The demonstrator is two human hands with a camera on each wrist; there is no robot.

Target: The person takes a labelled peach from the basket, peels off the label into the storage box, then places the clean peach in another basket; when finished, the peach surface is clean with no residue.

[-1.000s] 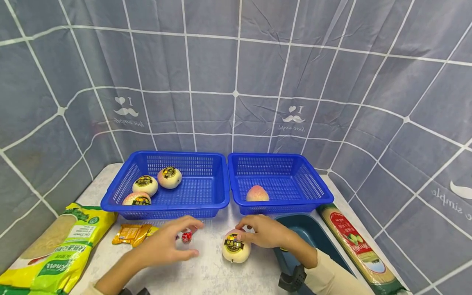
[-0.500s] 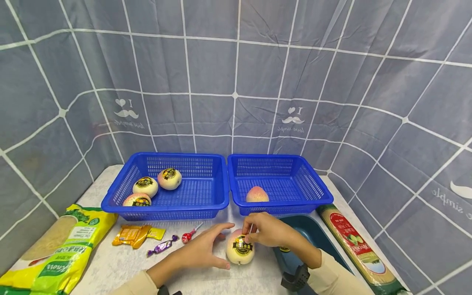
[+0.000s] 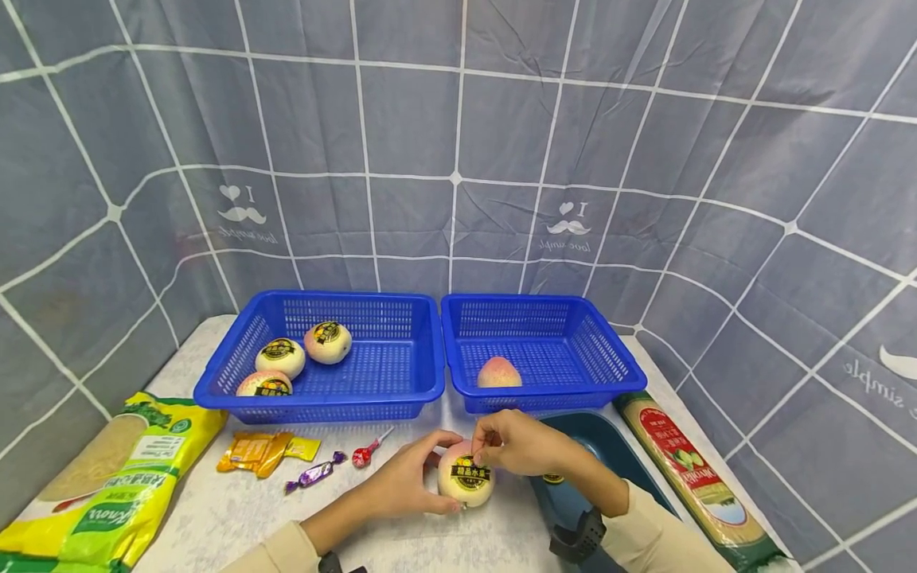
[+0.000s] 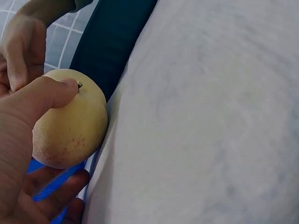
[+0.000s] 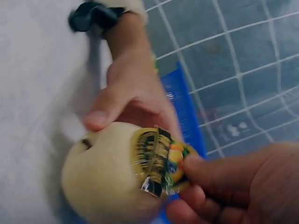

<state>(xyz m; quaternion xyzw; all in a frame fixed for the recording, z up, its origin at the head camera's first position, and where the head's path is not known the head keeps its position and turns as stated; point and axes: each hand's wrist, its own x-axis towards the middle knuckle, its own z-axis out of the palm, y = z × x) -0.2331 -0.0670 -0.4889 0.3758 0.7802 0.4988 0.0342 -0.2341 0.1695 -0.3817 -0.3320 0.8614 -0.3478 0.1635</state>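
Both hands meet at one peach (image 3: 466, 481) at the front of the white counter (image 3: 215, 517), just ahead of the two blue baskets.

Left hand (image 3: 404, 485): fingers and thumb curled round the peach's left side, holding it steady on the counter. The left wrist view shows the thumb (image 4: 44, 95) pressed near the stem pit, other fingers under the fruit.

Right hand (image 3: 519, 446): thumb and forefinger pinch the upper edge of the peach's sticker (image 3: 471, 475). In the right wrist view the sticker (image 5: 159, 161) looks lifted at one edge, the fingertips (image 5: 210, 170) closed on it.

Left basket (image 3: 401, 394): three stickered peaches at its left end. Right basket (image 3: 616, 370): one peach without a visible sticker, near the front wall.

Also on the counter: yellow-green bag (image 3: 107, 485) at far left; orange packets (image 3: 261, 451); purple-wrapped candy (image 3: 313, 473); red lollipop (image 3: 367, 454); dark teal tray (image 3: 595, 446) under the right forearm; long noodle pack (image 3: 691, 477) along the right edge.
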